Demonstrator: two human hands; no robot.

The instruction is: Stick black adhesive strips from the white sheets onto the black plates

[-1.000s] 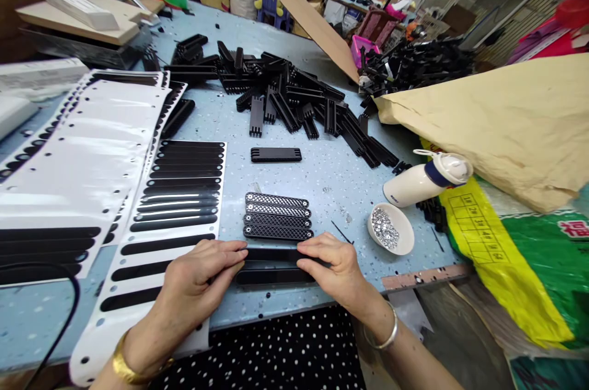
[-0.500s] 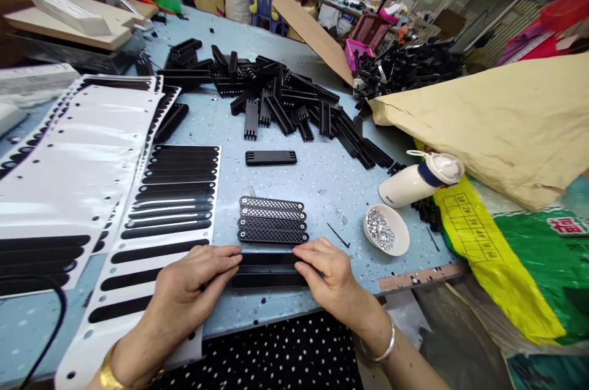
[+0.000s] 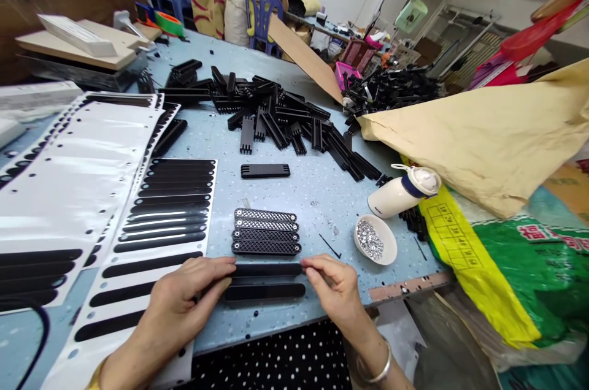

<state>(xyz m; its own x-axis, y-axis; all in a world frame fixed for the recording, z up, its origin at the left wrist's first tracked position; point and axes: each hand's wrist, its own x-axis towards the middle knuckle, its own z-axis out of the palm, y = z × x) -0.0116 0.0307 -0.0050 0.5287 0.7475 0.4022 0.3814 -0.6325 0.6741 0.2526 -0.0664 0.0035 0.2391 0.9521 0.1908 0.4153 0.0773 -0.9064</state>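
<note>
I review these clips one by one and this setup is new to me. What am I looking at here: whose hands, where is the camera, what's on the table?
The camera sits on a person's head, looking down at their own bare hands. The left hand and right hand press the ends of a black strip lying flat on the blue table. Just beyond lie four patterned black bars, a white bowl of small shiny bits, a white bottle on its side, a pile of black plastic parts, and white sheets with black strips.

You're in a small assembly workshop: a worktable (image 3: 317, 184) heaped with black plastic parts (image 3: 280, 111), die-cut sheets (image 3: 83, 175), sacks (image 3: 478, 132) around.
</note>
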